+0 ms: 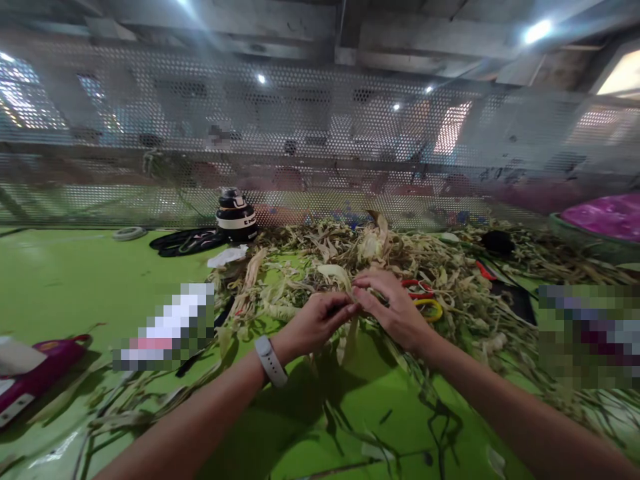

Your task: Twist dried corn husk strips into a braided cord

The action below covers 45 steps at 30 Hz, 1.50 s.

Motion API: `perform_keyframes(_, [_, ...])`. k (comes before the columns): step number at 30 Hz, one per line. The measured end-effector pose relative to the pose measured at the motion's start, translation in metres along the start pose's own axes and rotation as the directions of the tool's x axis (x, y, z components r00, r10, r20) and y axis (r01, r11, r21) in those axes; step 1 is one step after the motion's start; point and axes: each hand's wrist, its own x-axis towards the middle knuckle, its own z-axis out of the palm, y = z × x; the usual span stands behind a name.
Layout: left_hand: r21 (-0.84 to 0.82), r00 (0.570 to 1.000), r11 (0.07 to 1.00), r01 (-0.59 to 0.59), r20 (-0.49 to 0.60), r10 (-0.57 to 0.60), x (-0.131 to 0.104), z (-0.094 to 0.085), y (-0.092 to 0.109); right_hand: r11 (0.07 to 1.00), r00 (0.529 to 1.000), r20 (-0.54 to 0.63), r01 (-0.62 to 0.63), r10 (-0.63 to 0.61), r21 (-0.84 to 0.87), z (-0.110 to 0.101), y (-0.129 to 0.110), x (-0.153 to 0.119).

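Observation:
My left hand [320, 321], with a pale watch [271, 361] on its wrist, pinches a pale dried plant strip that looks like corn husk [337, 273]. From the other side, the bent fingers of my right hand [390, 308] close on the same strip, and the fingertips of both hands nearly meet. One end of the husk curls up above my fingers; another piece hangs below them. Just beyond my right hand lie scissors with red and yellow handles [429, 310], partly covered by dried leaves. A heap of dried husks and stalks [320, 243] spreads behind and around both hands.
The green tabletop [70, 273] carries a black bottle [237, 217], a flat black item [187, 241], a roll of tape [129, 233] and a magenta tape dispenser [43, 377]. At right stands a basket [595, 245] with pink plastic [607, 217]. A perforated screen [300, 160] rises behind.

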Motion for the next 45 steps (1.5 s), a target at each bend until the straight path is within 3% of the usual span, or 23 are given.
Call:
perform_keyframes(3, [-0.024,1.000,1.000,-0.011,0.029,0.011,-0.001,0.003,0.002,0.950,0.985,0.124,-0.152,0.122,0.271,0.007,0.002,0.000])
perform_keyframes(5, [-0.058,0.999,0.998,0.005,0.041,-0.003,-0.001,0.003,0.003,0.888,0.975,0.131,-0.217,0.179,0.404,0.011,0.002,-0.002])
perform_keyframes(9, [-0.184,0.993,0.980,0.071,0.104,-0.053,-0.002,0.002,0.005,0.861,0.975,-0.004,-0.194,0.222,0.469,0.014,0.000,-0.005])
perform_keyframes(12, [-0.310,0.986,0.939,0.150,0.113,-0.120,-0.003,0.002,0.006,0.845,0.974,0.077,-0.225,0.215,0.485,0.008,0.000,-0.001])
perform_keyframes(15, [-0.466,0.975,0.857,0.222,0.090,-0.204,-0.003,0.001,0.005,0.874,0.959,0.205,-0.265,0.195,0.407,-0.005,0.001,0.007])
perform_keyframes(19, [-0.577,0.961,0.777,0.252,0.053,-0.273,-0.002,-0.001,0.002,0.907,0.948,0.272,-0.255,0.165,0.336,-0.016,0.003,0.013])
perform_keyframes(26, [-0.612,0.966,0.749,0.251,0.105,-0.238,-0.005,0.000,0.006,0.905,0.949,0.290,-0.227,0.123,0.360,0.010,0.012,0.007])
perform_keyframes(31, [-0.641,0.955,0.717,0.274,0.092,-0.283,-0.004,0.000,0.006,0.891,0.966,0.195,-0.232,0.167,0.390,0.018,0.018,0.005])
perform_keyframes(34, [-0.680,0.949,0.677,0.280,0.090,-0.302,-0.003,0.000,0.004,0.952,0.986,-0.066,-0.126,0.150,0.279,0.006,0.016,0.006])
perform_keyframes(36, [-0.688,0.946,0.673,0.271,0.063,-0.317,-0.002,0.001,0.002,0.991,0.982,-0.189,0.002,0.024,0.135,-0.003,0.013,0.005])
perform_keyframes(40, [-0.678,0.939,0.689,0.258,0.008,-0.344,-0.002,0.001,-0.001,0.968,0.975,-0.048,0.210,-0.218,-0.134,-0.006,0.008,0.002])
perform_keyframes(45, [-0.631,0.937,0.745,0.218,-0.077,-0.340,-0.002,0.002,0.002,0.970,0.977,0.067,0.208,-0.201,-0.126,0.009,0.009,-0.004])
